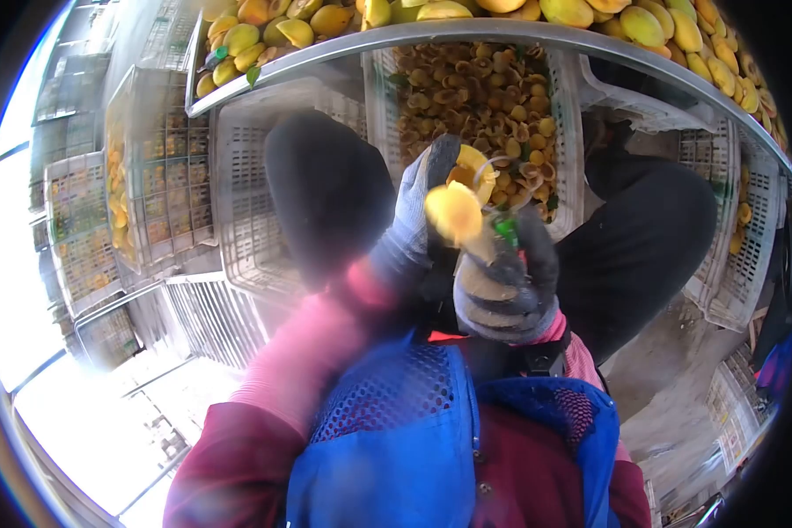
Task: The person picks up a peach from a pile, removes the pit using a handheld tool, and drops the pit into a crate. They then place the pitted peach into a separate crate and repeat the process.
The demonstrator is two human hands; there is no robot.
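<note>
My left hand (pixel 414 207), in a grey glove with dark fingertips, is closed on a hollowed yellow fruit half (pixel 473 169). My right hand (pixel 506 286), gloved the same way, is wrapped round a small tool (pixel 507 231) with green and red on its handle. A thin curved loop shows just above that hand, near the fruit half. Between the two hands is a second yellow fruit piece (pixel 453 213), blurred; what supports it cannot be made out. Both hands are above a crate (pixel 569 141) of brown and yellow scooped fruit pieces (pixel 475 97).
A metal-edged tray (pixel 502 32) full of yellow fruit (pixel 642 26) curves across the top. My dark-clad knees flank the crate. Plastic crates (pixel 163 167) holding orange-yellow fruit stand at the left, and more crates (pixel 748 238) at the right.
</note>
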